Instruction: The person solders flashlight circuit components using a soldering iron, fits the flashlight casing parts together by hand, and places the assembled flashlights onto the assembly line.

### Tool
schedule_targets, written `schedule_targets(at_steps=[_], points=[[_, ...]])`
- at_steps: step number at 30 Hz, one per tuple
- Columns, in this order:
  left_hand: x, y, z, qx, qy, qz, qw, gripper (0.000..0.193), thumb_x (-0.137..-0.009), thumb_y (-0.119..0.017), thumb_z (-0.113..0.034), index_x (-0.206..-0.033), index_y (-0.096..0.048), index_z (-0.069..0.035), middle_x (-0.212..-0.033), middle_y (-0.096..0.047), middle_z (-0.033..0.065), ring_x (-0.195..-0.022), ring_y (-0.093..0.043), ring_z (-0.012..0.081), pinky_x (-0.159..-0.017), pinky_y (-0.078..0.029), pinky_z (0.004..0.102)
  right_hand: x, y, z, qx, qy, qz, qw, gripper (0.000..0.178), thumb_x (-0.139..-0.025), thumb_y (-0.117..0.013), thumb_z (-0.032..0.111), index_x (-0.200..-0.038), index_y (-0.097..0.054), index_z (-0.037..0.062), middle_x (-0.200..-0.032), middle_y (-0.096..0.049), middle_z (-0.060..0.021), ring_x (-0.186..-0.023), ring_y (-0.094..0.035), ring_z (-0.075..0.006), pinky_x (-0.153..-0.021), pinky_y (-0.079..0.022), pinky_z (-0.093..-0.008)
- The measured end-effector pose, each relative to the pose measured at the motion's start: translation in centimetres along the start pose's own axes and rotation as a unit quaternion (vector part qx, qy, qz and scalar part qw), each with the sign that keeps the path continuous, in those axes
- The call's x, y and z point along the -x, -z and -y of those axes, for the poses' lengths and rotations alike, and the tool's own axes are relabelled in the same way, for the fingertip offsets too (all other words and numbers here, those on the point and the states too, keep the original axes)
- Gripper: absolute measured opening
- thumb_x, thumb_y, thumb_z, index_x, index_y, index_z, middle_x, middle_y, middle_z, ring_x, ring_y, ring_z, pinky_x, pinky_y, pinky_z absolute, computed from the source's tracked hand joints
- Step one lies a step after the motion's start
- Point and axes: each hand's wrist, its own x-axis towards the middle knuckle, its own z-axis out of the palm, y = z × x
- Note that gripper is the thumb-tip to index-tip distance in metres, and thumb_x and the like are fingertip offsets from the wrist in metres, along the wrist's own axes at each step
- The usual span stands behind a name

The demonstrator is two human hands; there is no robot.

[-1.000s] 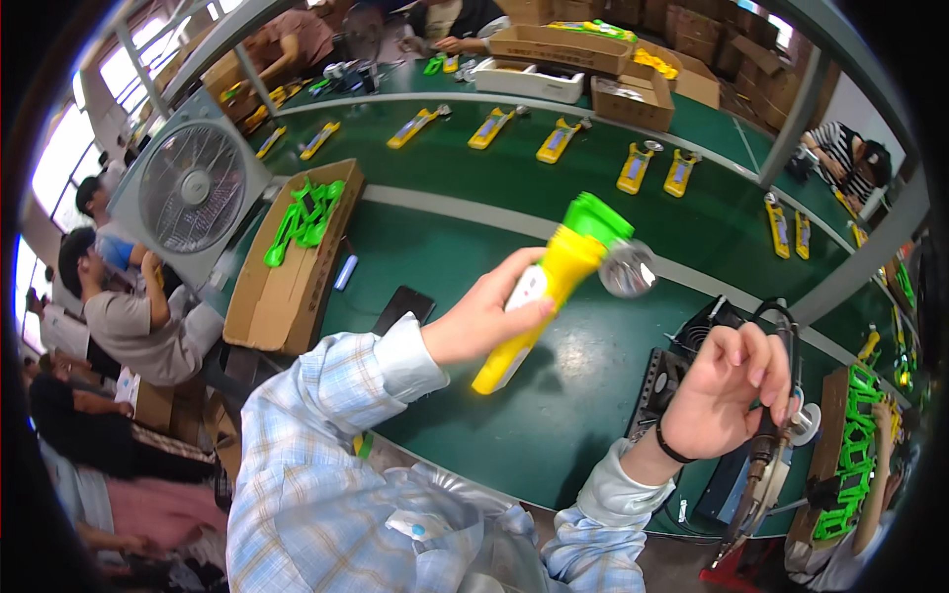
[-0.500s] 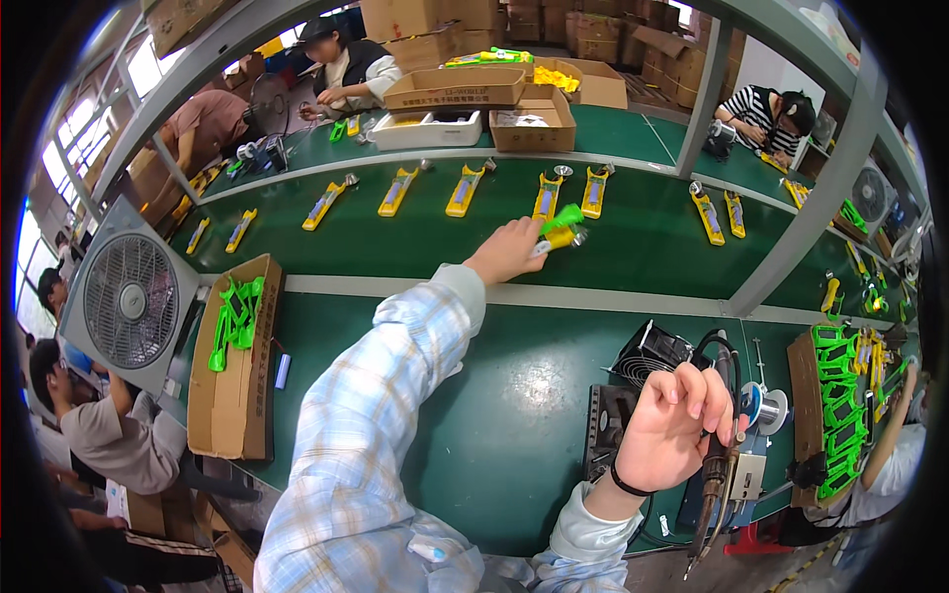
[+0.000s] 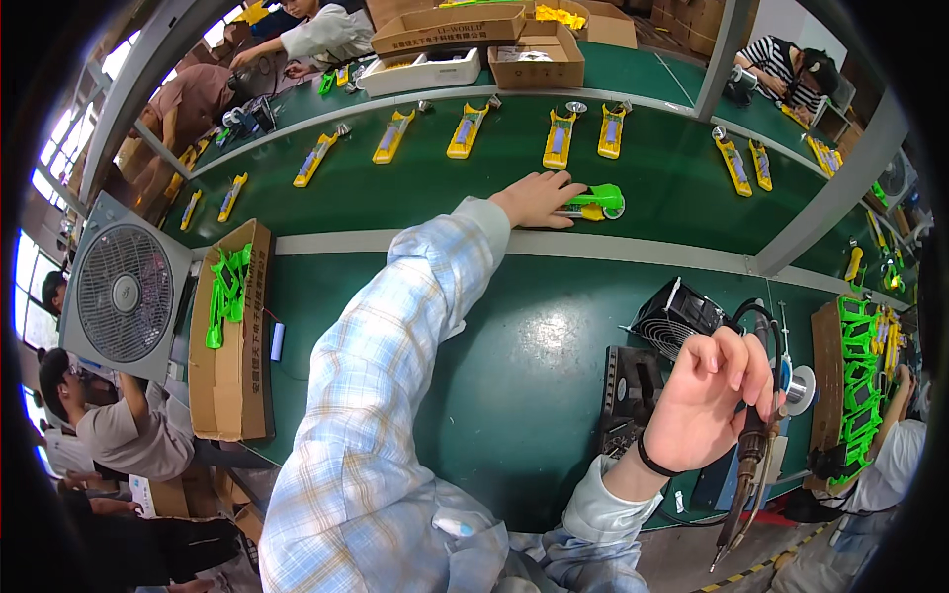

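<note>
On the green conveyor, my left hand (image 3: 539,201) grips the left end of a yellow-and-green flashlight body (image 3: 600,198), which lies sideways with its round silver end to the right. The palm hides its left part. My right hand (image 3: 704,400) is closed around the handle of a soldering iron (image 3: 753,445), whose tip points down past the bench's near edge. Beyond my left hand, a yellow flashlight housing (image 3: 558,140) with a pale purple cell inside rests on the conveyor, and several similar ones lie spread along it.
At left stand a cardboard box (image 3: 255,385) of green plastic parts and a grey fan (image 3: 124,292). A loose purple cell (image 3: 277,342) lies beside the box. Near my right hand are a black fan (image 3: 682,314) and a solder spool (image 3: 799,390). Another box (image 3: 826,361) holds green frames. Co-workers sit around.
My left hand has lowered the flashlight body onto the conveyor, turning it flatter. My right hand still holds the soldering iron. The view has shifted.
</note>
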Motion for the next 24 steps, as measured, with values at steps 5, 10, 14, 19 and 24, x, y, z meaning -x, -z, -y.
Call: schedule_targets(at_steps=[5, 10, 14, 19, 24], points=[[-2.4, 0.6, 1.5, 0.093, 0.192, -0.043, 0.976, 0.045, -0.073, -0.056, -0.034, -0.102, -0.047, -0.002, -0.101, -0.048, 0.0176, -0.091, -0.05, 0.0325, -0.08, -0.041, 0.0396, 0.1, 0.3, 0.0, 0.025, -0.01, 0.0, 1.0, 0.032, -0.083, -0.045, 0.032, -0.056, -0.042, 0.0155, -0.067, -0.036, 0.0028, -0.07, -0.033, -0.013, -0.068, -0.024, -0.0283], [-5.6, -1.9, 3.1, 0.082, 0.43, -0.163, 0.884, 0.053, -0.065, -0.061, -0.04, -0.094, -0.046, 0.002, -0.099, -0.049, 0.0215, -0.088, -0.051, 0.0364, -0.076, -0.043, 0.0424, -0.3, 0.2, 0.1, 0.06, 0.004, 0.013, 0.998, 0.035, -0.084, -0.042, 0.035, -0.058, -0.04, 0.0128, -0.067, -0.036, 0.0005, -0.069, -0.033, -0.0135, -0.068, -0.025, -0.0289], [-6.8, -4.6, 3.0, 0.008, 0.518, -0.119, 0.847, 0.069, -0.058, -0.065, -0.043, -0.108, -0.044, 0.0, -0.103, -0.049, 0.017, -0.101, -0.044, 0.0298, -0.083, -0.034, 0.0426, -0.3, -0.2, 0.5, 0.217, 0.012, -0.059, 0.974, 0.035, -0.087, -0.037, 0.034, -0.063, -0.036, 0.0086, -0.066, -0.033, -0.0028, -0.066, -0.031, -0.0135, -0.064, -0.025, -0.0276], [-8.0, -3.9, 1.9, 0.061, 0.561, -0.113, 0.818, 0.061, -0.064, -0.054, -0.055, -0.096, -0.057, -0.003, -0.101, -0.053, 0.0118, -0.099, -0.041, 0.0267, -0.085, -0.026, 0.0438, 0.3, 0.6, 0.0, 0.291, -0.051, -0.046, 0.954, 0.031, -0.088, -0.036, 0.03, -0.073, -0.037, 0.0031, -0.072, -0.029, -0.0038, -0.068, -0.029, -0.015, -0.064, -0.026, -0.0277], [-7.9, -3.4, 3.2, -0.006, 0.564, -0.1, 0.819, 0.048, -0.061, -0.064, -0.043, -0.093, -0.06, -0.008, -0.096, -0.055, 0.0096, -0.096, -0.045, 0.0252, -0.086, -0.024, 0.0426, 0.6, 0.2, -0.8, 0.273, -0.107, -0.048, 0.955, 0.032, -0.088, -0.036, 0.031, -0.075, -0.04, 0.0017, -0.073, -0.032, -0.0052, -0.068, -0.03, -0.0162, -0.065, -0.027, -0.0293]])
